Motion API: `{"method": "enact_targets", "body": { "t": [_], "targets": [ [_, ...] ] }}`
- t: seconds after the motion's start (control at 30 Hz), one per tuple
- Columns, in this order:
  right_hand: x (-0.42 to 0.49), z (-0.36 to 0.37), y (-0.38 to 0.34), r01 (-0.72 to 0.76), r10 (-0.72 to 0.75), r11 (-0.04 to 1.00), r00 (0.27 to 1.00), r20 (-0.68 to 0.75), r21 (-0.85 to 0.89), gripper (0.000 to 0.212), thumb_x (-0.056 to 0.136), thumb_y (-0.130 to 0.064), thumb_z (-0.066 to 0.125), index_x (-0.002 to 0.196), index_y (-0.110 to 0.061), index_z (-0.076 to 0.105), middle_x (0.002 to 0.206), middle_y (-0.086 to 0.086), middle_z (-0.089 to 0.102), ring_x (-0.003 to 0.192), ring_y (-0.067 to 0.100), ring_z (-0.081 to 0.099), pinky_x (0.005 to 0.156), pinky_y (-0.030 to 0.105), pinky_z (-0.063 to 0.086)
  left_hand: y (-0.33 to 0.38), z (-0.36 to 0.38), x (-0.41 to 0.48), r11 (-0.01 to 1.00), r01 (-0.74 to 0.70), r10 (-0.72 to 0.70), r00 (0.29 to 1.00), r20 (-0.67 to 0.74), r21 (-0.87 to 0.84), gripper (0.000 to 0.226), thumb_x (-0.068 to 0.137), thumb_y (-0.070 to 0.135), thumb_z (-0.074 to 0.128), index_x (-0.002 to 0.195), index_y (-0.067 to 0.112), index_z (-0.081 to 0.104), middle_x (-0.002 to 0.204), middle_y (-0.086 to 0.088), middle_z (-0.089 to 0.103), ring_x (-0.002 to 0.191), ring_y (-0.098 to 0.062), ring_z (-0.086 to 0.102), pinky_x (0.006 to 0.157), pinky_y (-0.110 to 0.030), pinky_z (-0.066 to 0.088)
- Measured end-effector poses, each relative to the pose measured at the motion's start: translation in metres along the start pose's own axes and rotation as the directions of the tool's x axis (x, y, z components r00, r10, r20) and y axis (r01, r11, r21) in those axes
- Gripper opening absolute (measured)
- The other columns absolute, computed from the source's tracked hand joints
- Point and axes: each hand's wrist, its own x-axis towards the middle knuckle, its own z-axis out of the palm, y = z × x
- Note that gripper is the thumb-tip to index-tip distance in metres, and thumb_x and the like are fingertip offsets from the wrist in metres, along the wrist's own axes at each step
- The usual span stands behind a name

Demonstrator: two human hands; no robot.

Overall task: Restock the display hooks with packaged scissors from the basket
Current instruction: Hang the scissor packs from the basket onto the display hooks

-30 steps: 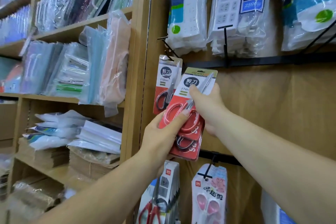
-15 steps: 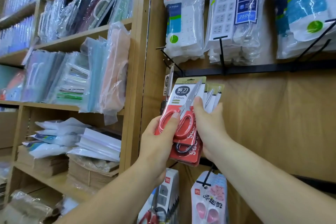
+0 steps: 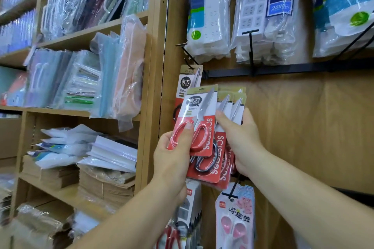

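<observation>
Through the head camera we look up at a wooden panel (image 3: 303,127) hung with goods, with both our hands raised before it near its left edge. Our left hand (image 3: 174,153) pinches the front pack (image 3: 199,115) of red-handled scissors at its lower left corner, thumb pressed flat on the red handle loop and fingers curled behind the card. The pack leans a little to the right. Its top edge overlaps the lower part of the hanging pack (image 3: 189,85), which dangles from a black hook (image 3: 191,60) by the panel's left edge. Our right hand (image 3: 240,141) grips the stack of scissors packs (image 3: 232,103) just behind the front pack, thumb across the card faces and fingers wrapped round the right side. A black-handled pair shows in the nearest card of that stack. We cannot tell whether the front pack touches the stack or stands just free of it. Above, a black rail (image 3: 283,67) crosses the panel, and bagged power strips (image 3: 208,18) hang over it. Below our hands a pack of pink scissors (image 3: 235,222) hangs lower on the panel. To the left of the panel stand wooden shelves (image 3: 85,34), with plastic folders (image 3: 125,70) upright on the middle shelf and brown paper bags (image 3: 105,186) stacked flat on a lower one.
</observation>
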Motion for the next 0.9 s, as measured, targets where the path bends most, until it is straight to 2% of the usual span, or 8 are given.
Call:
{"method": "enact_targets", "body": {
  "t": [0.13, 0.27, 0.37, 0.53, 0.63, 0.7, 0.83, 0.9],
  "targets": [
    [-0.003, 0.0, -0.005, 0.018, -0.022, 0.998, 0.997, 0.068, 0.055, 0.028, 0.098, -0.03, 0.076, 0.121, -0.039, 0.063, 0.106, -0.002, 0.081, 0.089, 0.02, 0.081, 0.072, 0.039, 0.067, -0.002, 0.0, 0.002, 1.0, 0.011, -0.011, 1.0, -0.004, 0.007, 0.046, 0.087, 0.047, 0.079, 0.119, 0.018, 0.063, 0.097, -0.005, 0.081, 0.087, -0.026, 0.08, 0.082, -0.048, 0.064],
    [-0.002, 0.006, -0.003, 0.056, -0.057, 0.998, 0.998, 0.018, 0.038, 0.025, 0.103, -0.031, 0.069, 0.125, -0.039, 0.061, 0.111, -0.005, 0.078, 0.096, 0.019, 0.079, 0.086, 0.045, 0.066, -0.005, 0.003, 0.004, 1.0, 0.029, -0.029, 1.0, -0.005, 0.003, 0.046, 0.084, 0.045, 0.081, 0.118, 0.018, 0.065, 0.099, -0.006, 0.081, 0.088, -0.028, 0.08, 0.083, -0.049, 0.064],
    [0.002, 0.008, 0.0, 0.045, -0.043, 0.997, 0.998, -0.038, 0.059, 0.024, 0.106, -0.029, 0.064, 0.128, -0.038, 0.06, 0.113, -0.005, 0.077, 0.098, 0.019, 0.079, 0.088, 0.047, 0.065, 0.001, 0.0, 0.008, 0.997, 0.074, -0.074, 0.997, 0.014, 0.023, 0.046, 0.084, 0.04, 0.084, 0.116, 0.014, 0.067, 0.098, -0.011, 0.081, 0.087, -0.031, 0.08, 0.08, -0.049, 0.064],
    [0.018, 0.0, -0.006, 0.109, -0.116, 0.992, 0.984, -0.139, -0.056, 0.032, 0.105, -0.026, 0.065, 0.136, -0.035, 0.06, 0.123, -0.005, 0.074, 0.113, 0.023, 0.072, 0.105, 0.053, 0.056, 0.016, -0.016, 0.019, 0.945, 0.093, -0.114, 0.992, 0.049, 0.314, 0.042, 0.085, 0.045, 0.082, 0.112, 0.013, 0.071, 0.094, -0.006, 0.082, 0.079, -0.021, 0.077, 0.063, -0.031, 0.056],
    [0.024, -0.002, -0.013, 0.163, -0.178, 0.977, 0.979, -0.102, -0.138, 0.028, 0.106, -0.02, 0.063, 0.129, -0.036, 0.061, 0.117, -0.008, 0.074, 0.107, 0.018, 0.072, 0.103, 0.05, 0.058, 0.026, -0.02, 0.029, 0.89, 0.047, -0.073, 0.996, 0.042, 0.453, 0.037, 0.088, 0.041, 0.081, 0.11, 0.011, 0.073, 0.088, -0.004, 0.082, 0.066, -0.012, 0.072, 0.051, -0.021, 0.049],
    [0.027, 0.0, -0.018, 0.203, -0.215, 0.963, 0.976, -0.045, -0.179, 0.036, 0.107, -0.017, 0.061, 0.136, -0.037, 0.056, 0.121, -0.009, 0.072, 0.111, 0.015, 0.071, 0.105, 0.048, 0.056, 0.034, -0.02, 0.036, 0.862, 0.01, -0.043, 0.998, 0.054, 0.506, 0.033, 0.088, 0.037, 0.081, 0.106, 0.01, 0.075, 0.084, -0.003, 0.082, 0.058, -0.006, 0.073, 0.043, -0.014, 0.047],
    [0.037, 0.005, -0.024, 0.245, -0.246, 0.93, 0.969, 0.033, -0.272, 0.076, 0.107, -0.019, 0.06, 0.167, -0.04, 0.017, 0.148, -0.008, 0.06, 0.133, 0.017, 0.059, 0.117, 0.045, 0.045, 0.038, -0.019, 0.048, 0.881, -0.007, -0.049, 0.993, 0.106, 0.473, 0.028, 0.096, 0.033, 0.074, 0.114, 0.012, 0.07, 0.091, -0.005, 0.082, 0.074, -0.014, 0.079, 0.056, -0.019, 0.056],
    [0.043, 0.007, -0.024, 0.247, -0.252, 0.93, 0.968, 0.017, -0.273, 0.071, 0.107, -0.019, 0.06, 0.165, -0.039, 0.024, 0.145, -0.007, 0.063, 0.13, 0.019, 0.062, 0.115, 0.047, 0.048, 0.034, -0.02, 0.055, 0.904, -0.009, -0.04, 0.994, 0.104, 0.428, 0.031, 0.098, 0.034, 0.071, 0.122, 0.016, 0.065, 0.097, -0.006, 0.082, 0.084, -0.018, 0.08, 0.07, -0.028, 0.059]
  ]
}}
